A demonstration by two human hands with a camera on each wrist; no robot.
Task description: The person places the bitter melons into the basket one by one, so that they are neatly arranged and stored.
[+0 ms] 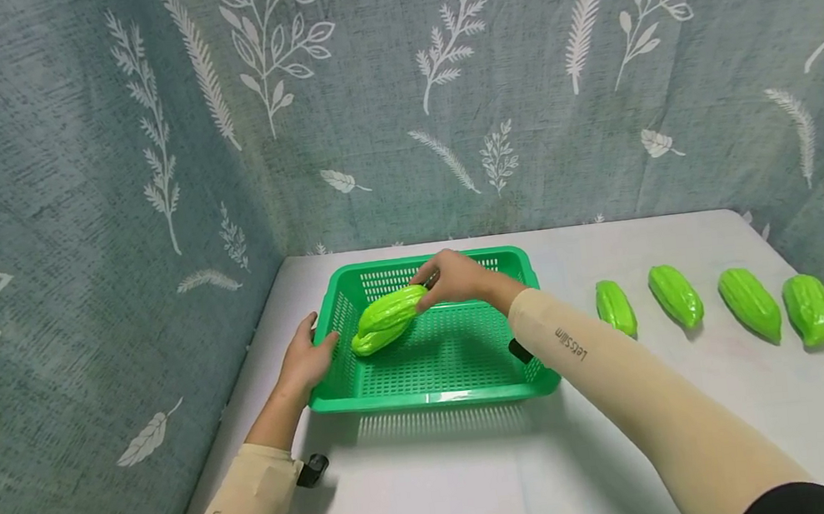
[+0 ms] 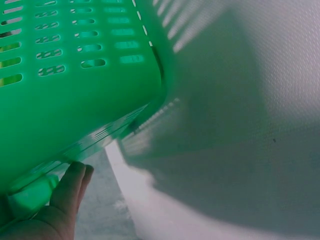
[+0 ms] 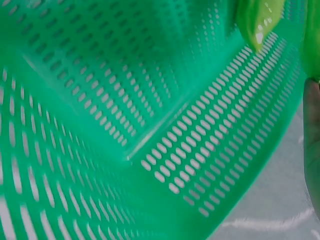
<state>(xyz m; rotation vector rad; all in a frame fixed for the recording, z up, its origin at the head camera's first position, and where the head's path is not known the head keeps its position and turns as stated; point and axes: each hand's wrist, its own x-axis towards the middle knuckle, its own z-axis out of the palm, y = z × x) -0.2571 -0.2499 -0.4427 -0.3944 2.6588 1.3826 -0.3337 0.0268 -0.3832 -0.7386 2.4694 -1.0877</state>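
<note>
A grey-green cloth backdrop (image 1: 386, 151), with a mottled weave and white leaf and fern prints, hangs behind and beside a white table (image 1: 421, 490) with rounded far corners; its surface looks finely grained close up. On it stands a green basket (image 1: 438, 399) of smooth, glossy plastic, rectangular with rounded corners, its floor and walls pierced with rows of small slots. Beige fabric sleeves (image 1: 621, 377) with dark lettering cover both forearms.

The left hand (image 1: 307, 358) is at the basket's left side, thumb spread from the fingers, gripping the wall: thumb at the rim, fingers along the outside. The right hand (image 1: 452, 276) reaches over the basket, thumb and fingers pinching one end of the upper gourd (image 1: 390, 305), which is shiny, bright green, long and ribbed. It lies slanted in the left part of the basket, overlapping what looks like a lower gourd (image 1: 372, 343); whether they touch is unclear. Four more gourds (image 1: 676, 294), plump, ridged and tapering, lie apart in a row on the table to the right.

A small black device (image 1: 314, 470) sits at the left wrist.
</note>
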